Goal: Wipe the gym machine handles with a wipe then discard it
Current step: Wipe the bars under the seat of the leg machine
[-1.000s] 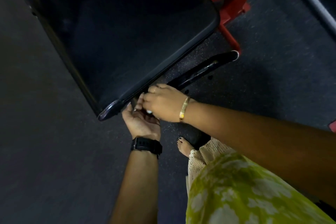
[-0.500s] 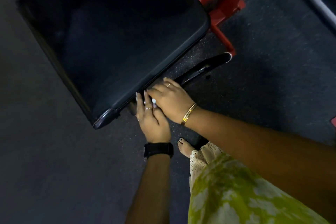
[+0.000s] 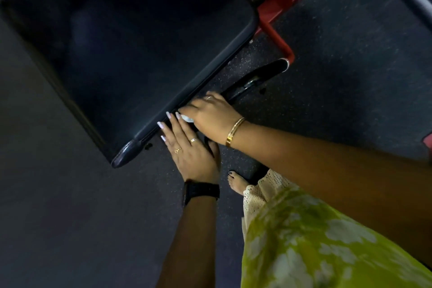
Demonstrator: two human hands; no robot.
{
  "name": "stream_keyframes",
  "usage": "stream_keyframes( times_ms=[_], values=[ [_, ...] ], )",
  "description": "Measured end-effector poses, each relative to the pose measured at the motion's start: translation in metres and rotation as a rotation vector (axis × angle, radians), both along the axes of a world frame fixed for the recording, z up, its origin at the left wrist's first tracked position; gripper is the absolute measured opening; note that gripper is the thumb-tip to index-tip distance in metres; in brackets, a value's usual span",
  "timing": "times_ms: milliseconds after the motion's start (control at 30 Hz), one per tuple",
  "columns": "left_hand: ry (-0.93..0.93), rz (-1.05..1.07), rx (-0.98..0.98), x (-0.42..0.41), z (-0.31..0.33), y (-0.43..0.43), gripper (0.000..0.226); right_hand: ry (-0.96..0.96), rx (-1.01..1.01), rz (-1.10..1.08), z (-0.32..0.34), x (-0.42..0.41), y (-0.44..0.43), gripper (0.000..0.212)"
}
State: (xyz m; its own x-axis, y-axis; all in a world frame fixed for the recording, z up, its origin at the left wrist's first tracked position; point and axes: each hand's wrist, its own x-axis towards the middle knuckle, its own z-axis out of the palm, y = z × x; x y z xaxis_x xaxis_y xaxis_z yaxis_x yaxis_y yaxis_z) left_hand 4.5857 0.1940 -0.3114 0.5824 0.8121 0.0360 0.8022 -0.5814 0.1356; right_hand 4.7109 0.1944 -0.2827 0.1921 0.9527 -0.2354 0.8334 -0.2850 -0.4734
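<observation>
From the head view, the left hand (image 3: 191,154) lay flat, back up, its straight fingers (image 3: 171,128) close together and reaching the edge of the black seat pad (image 3: 131,54). The right hand (image 3: 210,114) covered the white wipe (image 3: 187,118) at that edge, where the black handle (image 3: 254,79) began. Its fingers lay together but were blurred, so whether they curled round the wipe could not be told.

Seat pad (image 3: 140,54) edge crowds black bar (image 3: 259,75); floor (image 3: 350,65) nr red frame (image 3: 278,40) open.
</observation>
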Motion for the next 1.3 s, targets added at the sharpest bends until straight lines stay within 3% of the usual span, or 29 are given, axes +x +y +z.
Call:
stream_keyframes(
  times_ms=[67, 167, 267, 367, 600, 700, 833, 1000, 1133, 1233, 1300],
  values=[
    [0.021, 0.001, -0.005, 0.0, 0.001, -0.001, 0.08, 0.037, 0.189, 0.044, -0.007, -0.002, -0.013, 0.052],
    [0.027, 0.001, -0.011, 0.0, 0.004, -0.001, 0.086, -0.075, 0.324, 0.062, -0.021, 0.023, -0.033, 0.049],
    [0.03, 0.034, -0.015, 0.003, 0.004, -0.001, 0.088, -0.171, 0.292, -0.096, -0.027, 0.048, -0.029, 0.04],
    [0.053, 0.05, -0.025, 0.007, 0.007, -0.003, 0.087, -0.123, 0.124, -0.258, -0.025, 0.05, -0.009, 0.048],
    [0.07, 0.051, -0.004, 0.007, 0.003, -0.004, 0.083, -0.037, 0.434, 0.002, -0.021, 0.007, -0.021, 0.044],
    [0.109, 0.06, -0.006, 0.008, 0.008, -0.005, 0.082, -0.145, 0.4, 0.04, -0.032, 0.038, -0.04, 0.041],
    [0.224, -0.115, 0.075, 0.019, 0.01, -0.009, 0.081, -0.148, 0.26, -0.144, -0.037, 0.07, -0.036, 0.04],
    [0.235, -0.182, 0.101, 0.049, 0.007, -0.011, 0.073, -0.125, 0.302, -0.096, -0.028, 0.038, -0.034, 0.038],
    [0.181, -0.214, 0.057, 0.057, 0.003, -0.013, 0.068, -0.064, 0.363, -0.121, -0.041, 0.061, -0.069, 0.038],
    [0.192, -0.218, 0.046, 0.062, 0.001, -0.015, 0.07, -0.093, 0.201, -0.222, -0.047, 0.092, -0.065, 0.039],
    [0.2, -0.203, 0.068, 0.066, -0.003, -0.018, 0.07, -0.001, -0.014, -0.347, -0.038, 0.11, -0.047, 0.039]
  ],
)
